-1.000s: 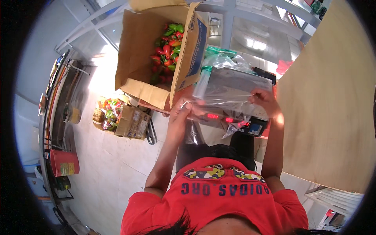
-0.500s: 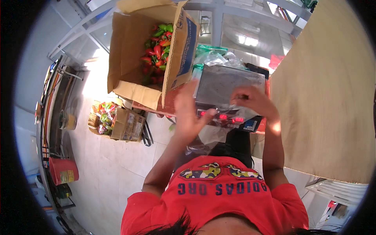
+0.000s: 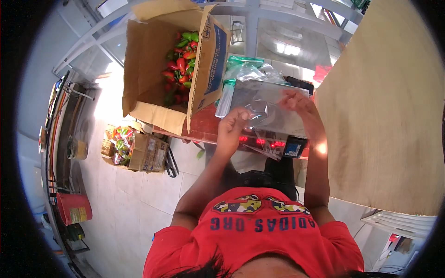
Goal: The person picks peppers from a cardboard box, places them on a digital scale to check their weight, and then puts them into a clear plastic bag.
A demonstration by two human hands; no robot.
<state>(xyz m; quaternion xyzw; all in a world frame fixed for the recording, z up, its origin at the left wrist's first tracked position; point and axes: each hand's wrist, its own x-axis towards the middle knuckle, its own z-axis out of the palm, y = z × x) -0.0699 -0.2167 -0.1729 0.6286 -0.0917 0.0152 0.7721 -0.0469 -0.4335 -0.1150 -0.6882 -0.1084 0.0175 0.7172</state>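
A thin clear plastic bag [image 3: 259, 121] hangs from my left hand [image 3: 233, 126], its film pinched between thumb and fingers. The bag's mouth gapes over the flat metal plate of a digital scale [image 3: 244, 95]; its lower part drapes over the scale's lit red display. On the other side of the bag, my right hand [image 3: 301, 107] hovers above the plate, fingers stretched apart and slightly blurred. To the left of the scale, a large cardboard box [image 3: 147, 69] lies tipped with its opening facing me. Red and green peppers [image 3: 182, 65] fill its inside.
Scale and box rest on a red-brown table [image 3: 204, 123]. More clear bags [image 3: 259, 69] lie behind the scale. A smaller carton [image 3: 148, 153] of bagged peppers stands on the floor at left, with a red bucket [image 3: 74, 208] beyond. A plywood panel [image 3: 380, 125] rises at right.
My left hand has closed on the bag's edge, where its fingers were spread before. My right hand has moved slightly up and its fingers have opened out. The bag's mouth is wider.
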